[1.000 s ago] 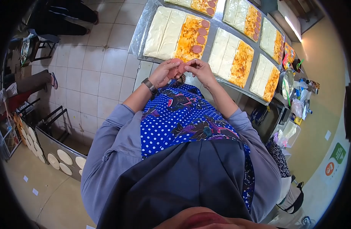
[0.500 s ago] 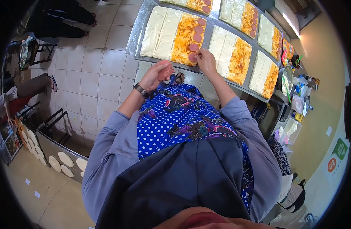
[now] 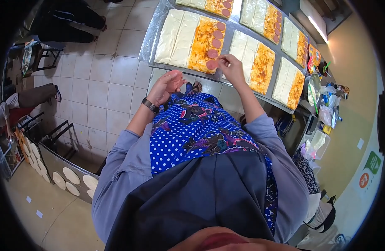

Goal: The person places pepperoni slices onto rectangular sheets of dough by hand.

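Observation:
My left hand (image 3: 162,88) holds a small stack of round pink sausage slices (image 3: 175,82), fingers curled round it, in front of the table edge. My right hand (image 3: 233,71) is just right of the nearest sausage slice (image 3: 211,65). Its fingertips are drawn together with nothing visible in them. That slice lies at the near end of a row along the right side of a dough sheet (image 3: 175,35). Orange-brown sauce (image 3: 199,46) covers this sheet's right part. To the right lies another dough sheet (image 3: 245,48) with sauce and no slices.
More sauced dough sheets (image 3: 288,83) lie on the metal table (image 3: 152,42), some with sausage slices. Bowls, packets and plastic bags (image 3: 326,113) crowd the right side. Flat dough rounds (image 3: 71,175) lie on a tray at lower left. Other people's legs (image 3: 75,25) show at upper left.
My right hand has moved off the nearest sausage slice, to the right, leaving it on the sauce. My left hand, still holding the stack, has shifted slightly left and down.

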Action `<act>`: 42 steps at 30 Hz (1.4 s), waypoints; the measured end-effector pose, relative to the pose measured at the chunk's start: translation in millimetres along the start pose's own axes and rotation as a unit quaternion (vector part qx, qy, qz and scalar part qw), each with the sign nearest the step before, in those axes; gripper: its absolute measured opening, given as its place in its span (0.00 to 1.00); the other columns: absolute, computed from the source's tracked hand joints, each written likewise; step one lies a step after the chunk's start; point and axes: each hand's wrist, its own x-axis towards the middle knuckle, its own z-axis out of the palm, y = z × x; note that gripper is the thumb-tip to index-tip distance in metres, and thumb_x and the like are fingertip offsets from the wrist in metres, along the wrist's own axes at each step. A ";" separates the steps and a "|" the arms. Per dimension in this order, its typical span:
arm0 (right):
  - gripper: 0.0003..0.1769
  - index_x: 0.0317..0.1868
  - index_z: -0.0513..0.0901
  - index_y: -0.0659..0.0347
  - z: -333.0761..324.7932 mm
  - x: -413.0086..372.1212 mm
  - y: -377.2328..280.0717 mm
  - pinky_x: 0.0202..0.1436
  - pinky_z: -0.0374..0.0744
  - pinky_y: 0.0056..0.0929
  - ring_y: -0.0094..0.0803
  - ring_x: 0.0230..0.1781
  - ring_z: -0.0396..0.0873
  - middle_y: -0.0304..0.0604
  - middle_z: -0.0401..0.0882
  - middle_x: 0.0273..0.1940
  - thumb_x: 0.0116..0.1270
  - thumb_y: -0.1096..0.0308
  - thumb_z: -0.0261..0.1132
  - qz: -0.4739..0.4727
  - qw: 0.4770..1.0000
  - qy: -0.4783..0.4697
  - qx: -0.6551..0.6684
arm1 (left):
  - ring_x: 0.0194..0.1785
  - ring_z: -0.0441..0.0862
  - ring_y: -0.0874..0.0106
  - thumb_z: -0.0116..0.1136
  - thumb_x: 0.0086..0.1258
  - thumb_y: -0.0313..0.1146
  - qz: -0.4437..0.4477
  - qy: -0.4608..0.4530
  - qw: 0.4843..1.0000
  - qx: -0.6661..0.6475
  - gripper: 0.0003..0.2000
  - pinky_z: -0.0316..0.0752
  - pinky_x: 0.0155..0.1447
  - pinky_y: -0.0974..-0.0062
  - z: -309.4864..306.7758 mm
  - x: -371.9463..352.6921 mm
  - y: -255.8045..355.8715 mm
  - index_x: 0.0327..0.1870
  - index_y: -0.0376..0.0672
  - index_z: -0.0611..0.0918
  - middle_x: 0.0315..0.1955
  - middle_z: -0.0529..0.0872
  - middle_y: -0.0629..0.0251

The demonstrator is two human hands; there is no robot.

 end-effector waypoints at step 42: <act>0.18 0.49 0.80 0.44 -20.5 49.6 2.2 0.33 0.75 0.35 0.34 0.35 0.82 0.39 0.81 0.31 0.57 0.68 0.59 -0.128 0.839 -0.146 -0.508 | 0.54 0.79 0.63 0.47 0.74 0.40 0.043 -0.015 0.999 -0.001 0.16 0.74 0.38 0.78 -9.2 -17.0 0.6 0.52 0.38 0.75 0.47 0.80 0.61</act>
